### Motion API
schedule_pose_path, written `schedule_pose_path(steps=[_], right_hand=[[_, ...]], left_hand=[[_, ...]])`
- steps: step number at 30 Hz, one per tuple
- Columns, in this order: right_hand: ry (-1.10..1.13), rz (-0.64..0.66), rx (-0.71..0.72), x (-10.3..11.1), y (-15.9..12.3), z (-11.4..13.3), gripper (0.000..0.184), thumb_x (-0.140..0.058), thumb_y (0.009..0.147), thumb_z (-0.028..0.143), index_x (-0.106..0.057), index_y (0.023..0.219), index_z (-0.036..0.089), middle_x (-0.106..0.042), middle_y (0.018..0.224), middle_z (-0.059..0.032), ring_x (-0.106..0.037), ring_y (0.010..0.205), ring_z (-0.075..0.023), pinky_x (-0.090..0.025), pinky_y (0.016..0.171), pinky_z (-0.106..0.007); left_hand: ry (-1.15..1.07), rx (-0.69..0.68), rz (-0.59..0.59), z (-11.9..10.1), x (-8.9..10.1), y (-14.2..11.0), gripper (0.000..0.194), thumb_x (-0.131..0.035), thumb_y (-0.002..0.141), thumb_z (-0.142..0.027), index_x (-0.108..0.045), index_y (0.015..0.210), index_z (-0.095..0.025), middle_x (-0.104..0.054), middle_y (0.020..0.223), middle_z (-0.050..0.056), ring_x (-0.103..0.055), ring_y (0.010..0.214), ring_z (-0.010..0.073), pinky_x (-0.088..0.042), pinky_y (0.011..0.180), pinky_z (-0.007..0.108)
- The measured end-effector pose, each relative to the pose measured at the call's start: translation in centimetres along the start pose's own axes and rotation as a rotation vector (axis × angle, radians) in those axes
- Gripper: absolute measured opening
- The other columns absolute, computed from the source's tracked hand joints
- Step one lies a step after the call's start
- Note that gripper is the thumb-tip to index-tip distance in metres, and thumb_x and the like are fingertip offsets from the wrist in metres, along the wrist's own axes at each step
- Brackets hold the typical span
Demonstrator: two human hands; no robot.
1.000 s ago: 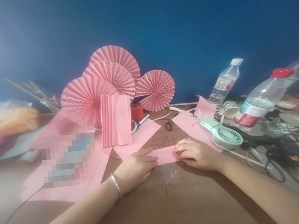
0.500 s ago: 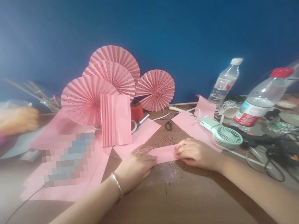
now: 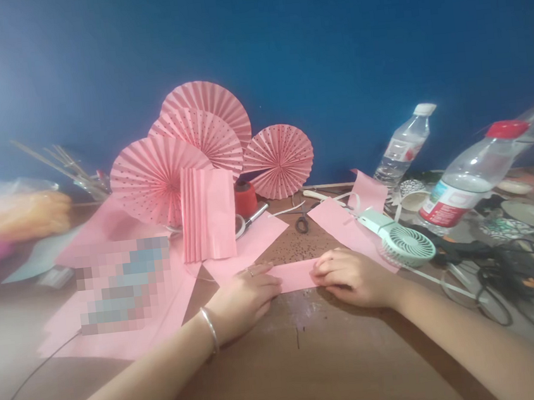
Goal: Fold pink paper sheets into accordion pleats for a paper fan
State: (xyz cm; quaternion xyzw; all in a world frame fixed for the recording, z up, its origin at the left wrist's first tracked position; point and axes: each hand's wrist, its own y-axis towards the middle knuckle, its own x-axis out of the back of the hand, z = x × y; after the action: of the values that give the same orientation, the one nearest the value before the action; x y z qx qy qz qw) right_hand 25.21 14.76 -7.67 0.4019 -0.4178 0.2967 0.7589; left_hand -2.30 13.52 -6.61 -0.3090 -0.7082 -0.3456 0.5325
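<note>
Here's the pink paper strip [image 3: 295, 276] on the bench [image 3: 290, 376], left of the mint fan [image 3: 406, 246]! The left hand [image 3: 242, 303] has fingers grasping the end farther from the fan; the right hand [image 3: 357, 279] pinches the nearer end.

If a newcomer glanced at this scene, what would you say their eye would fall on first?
Probably the round, pleated pink paper fans, standing in front of the blue wall at the back of the table. Next, nearer the viewer, come the left hand and right hand, at either end of a narrow pink paper strip. The mint-green handheld fan also stands out, just beyond the right forearm.
</note>
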Motion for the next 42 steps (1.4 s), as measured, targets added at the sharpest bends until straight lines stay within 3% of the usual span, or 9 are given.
schedule_pose_path(steps=[8, 12, 19, 27, 36, 42], right_hand=[[0.003, -0.021, -0.091, -0.7, 0.3, -0.5, 0.019, -0.047, 0.087, 0.026, -0.064, 0.094, 0.021, -0.065, 0.096, -0.0041, -0.055, 0.092, -0.016, -0.042, 0.082, -0.033], [-0.03, -0.02, -0.12, -0.7, 0.5, -0.4, 0.022, -0.045, 0.088, 0.025, -0.062, 0.1, 0.021, -0.063, 0.1, -0.0043, -0.053, 0.09, -0.0168, -0.042, 0.08, -0.033], [-0.12, 0.041, -0.097, -0.7, 0.9, 0.2, 0.039, -0.038, 0.088, 0.016, -0.045, 0.124, 0.028, -0.054, 0.122, -0.0008, -0.047, 0.093, -0.0179, -0.043, 0.08, -0.035], [-0.234, 0.133, -0.131, -0.7, 1.2, 0.9, 0.053, -0.039, 0.078, 0.007, -0.04, 0.129, 0.025, -0.045, 0.131, 0.0024, -0.042, 0.092, -0.0205, -0.041, 0.078, -0.037], [-0.244, 0.175, -0.139, -0.8, 1.6, 1.2, 0.061, -0.037, 0.075, 0.004, -0.037, 0.13, 0.029, -0.042, 0.133, 0.0058, -0.041, 0.09, -0.0201, -0.04, 0.078, -0.038], [-0.202, 0.17, -0.155, -0.9, 1.5, 1.0, 0.061, -0.037, 0.074, 0.004, -0.039, 0.129, 0.03, -0.042, 0.133, 0.0071, -0.041, 0.091, -0.0203, -0.04, 0.079, -0.038]], left_hand=[[0.032, 0.02, -0.011, -0.4, 0.0, 1.1, 0.023, -0.037, 0.086, -0.014, -0.059, 0.082, -0.018, -0.063, 0.085, 0.003, -0.049, 0.106, 0.0201, -0.041, 0.091, 0.033], [0.011, 0.028, -0.003, -0.4, -0.3, 1.3, 0.022, -0.037, 0.085, -0.013, -0.057, 0.079, -0.018, -0.061, 0.083, 0.003, -0.047, 0.109, 0.0198, -0.039, 0.093, 0.032], [0.046, 0.054, 0.035, -0.8, -0.1, 1.2, 0.018, -0.036, 0.085, -0.011, -0.053, 0.085, -0.016, -0.056, 0.09, 0.005, -0.048, 0.106, 0.0198, -0.041, 0.09, 0.033], [0.087, 0.013, 0.0, -0.8, -0.5, 1.3, 0.022, -0.038, 0.081, -0.007, -0.053, 0.094, -0.016, -0.049, 0.122, 0.006, -0.045, 0.111, 0.0199, -0.038, 0.095, 0.035], [0.077, 0.038, 0.018, -0.6, -0.7, 1.4, 0.024, -0.038, 0.081, -0.007, -0.055, 0.096, -0.016, -0.048, 0.126, 0.007, -0.043, 0.116, 0.0197, -0.035, 0.098, 0.035], [0.135, 0.059, 0.055, -0.6, -0.7, 1.1, 0.038, -0.037, 0.08, -0.008, -0.046, 0.116, -0.013, -0.039, 0.134, 0.01, -0.038, 0.12, 0.0223, -0.031, 0.1, 0.037]])
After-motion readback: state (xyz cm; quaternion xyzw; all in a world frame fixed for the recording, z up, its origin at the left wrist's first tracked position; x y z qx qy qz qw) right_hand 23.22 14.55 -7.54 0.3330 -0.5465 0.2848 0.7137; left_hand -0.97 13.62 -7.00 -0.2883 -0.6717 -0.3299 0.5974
